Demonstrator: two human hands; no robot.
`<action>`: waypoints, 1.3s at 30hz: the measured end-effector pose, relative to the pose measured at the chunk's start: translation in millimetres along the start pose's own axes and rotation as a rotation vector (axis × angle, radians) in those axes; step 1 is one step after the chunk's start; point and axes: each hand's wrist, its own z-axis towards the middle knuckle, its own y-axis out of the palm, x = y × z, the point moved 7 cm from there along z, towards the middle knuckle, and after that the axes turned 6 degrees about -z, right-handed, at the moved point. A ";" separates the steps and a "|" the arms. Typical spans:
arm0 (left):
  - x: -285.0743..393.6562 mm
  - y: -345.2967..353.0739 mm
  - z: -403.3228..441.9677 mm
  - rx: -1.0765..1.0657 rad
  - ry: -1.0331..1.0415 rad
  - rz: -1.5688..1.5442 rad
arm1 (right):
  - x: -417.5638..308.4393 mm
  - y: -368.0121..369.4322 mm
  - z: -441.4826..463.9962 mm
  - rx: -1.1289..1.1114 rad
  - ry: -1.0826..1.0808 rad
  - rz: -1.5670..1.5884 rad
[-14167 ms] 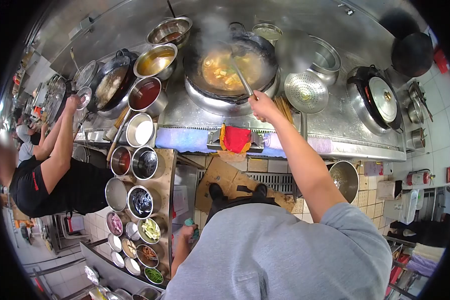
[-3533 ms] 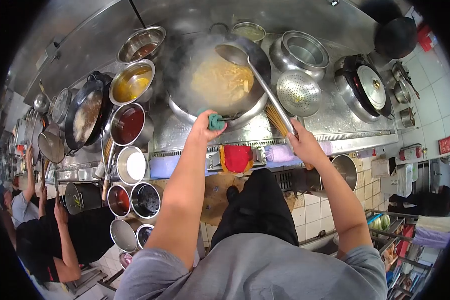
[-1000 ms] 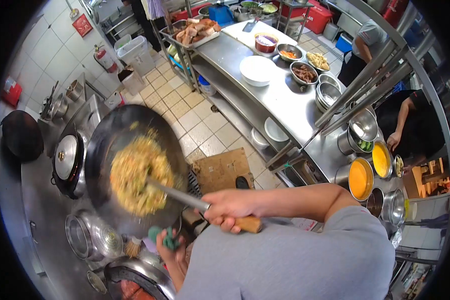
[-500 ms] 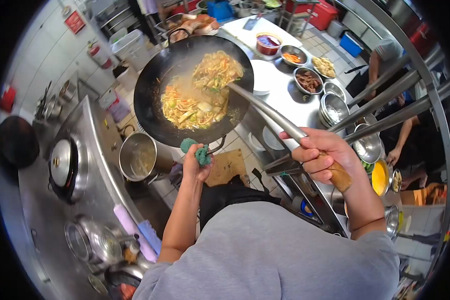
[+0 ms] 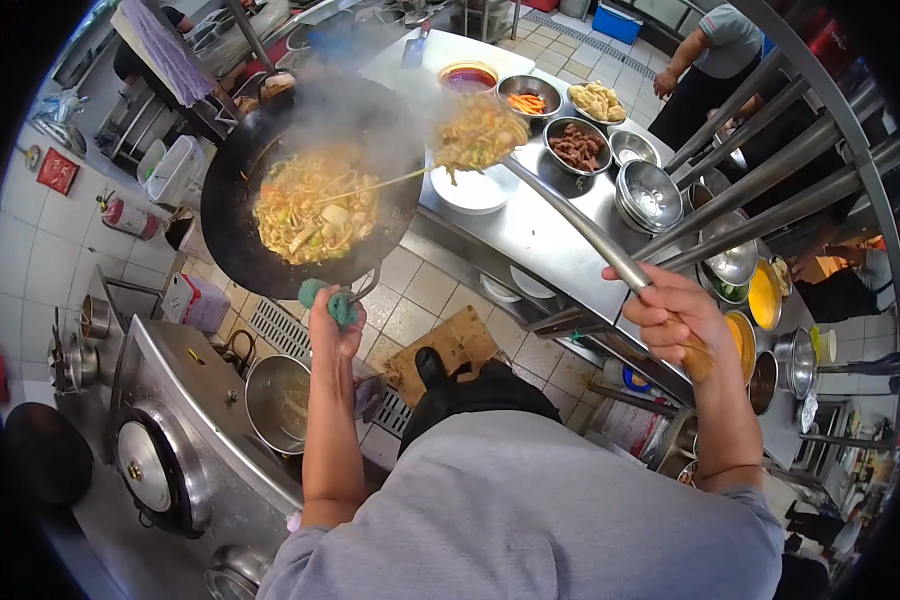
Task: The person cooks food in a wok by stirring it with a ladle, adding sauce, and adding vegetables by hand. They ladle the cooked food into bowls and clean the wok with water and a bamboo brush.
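Observation:
My left hand (image 5: 335,325) is closed around a green cloth (image 5: 341,307) at the near handle of a large black wok (image 5: 232,215), which is held up off any surface. Steaming noodles (image 5: 305,215) with vegetables lie in the wok. My right hand (image 5: 675,320) grips the wooden end of a long-handled wok ladle (image 5: 575,218). The ladle's head is heaped with noodles and hangs past the wok's right rim, above a stack of white plates (image 5: 475,192). One long noodle stretches between the ladle and the wok. Steam blurs the wok's far side.
On the steel table (image 5: 530,255) stand a bowl of meat strips (image 5: 578,146), a bowl of carrot strips (image 5: 527,98), a pot of red sauce (image 5: 467,77) and several steel bowls (image 5: 650,193). A steel pot (image 5: 278,400) is at the left. Another person (image 5: 720,55) stands at the upper right.
The loaded ladle has moved right, out from over the wok to above the white plates. The wok has shifted left in view, and the view has turned. Both hands keep their grips.

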 end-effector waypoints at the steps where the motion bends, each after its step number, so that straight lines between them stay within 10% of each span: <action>1: 4.6 3.0 2.3 -0.022 -0.017 0.023 | 5.0 -10.4 10.1 0.036 -0.003 -0.033; 10: 9.9 57.0 12.8 -0.082 -0.059 -0.006 | 44.4 -68.6 66.6 0.268 0.046 -0.453; 17: -8.6 108.1 2.6 -0.153 -0.085 -0.091 | 33.8 -67.4 44.6 0.496 -0.251 -1.391; 21: -5.9 132.2 11.4 -0.125 -0.046 -0.028 | 54.4 -89.1 60.1 0.267 -0.220 -0.698; 29: -10.4 163.9 32.2 -0.145 -0.011 0.045 | 76.1 -88.0 42.2 0.223 -0.231 -0.439; 34: -22.1 160.6 43.2 -0.113 0.020 0.039 | 70.0 -66.8 21.6 -0.258 -0.248 0.212; 39: -36.0 159.4 44.0 -0.098 0.014 -0.002 | 97.5 -71.3 51.8 -0.078 -0.239 -0.063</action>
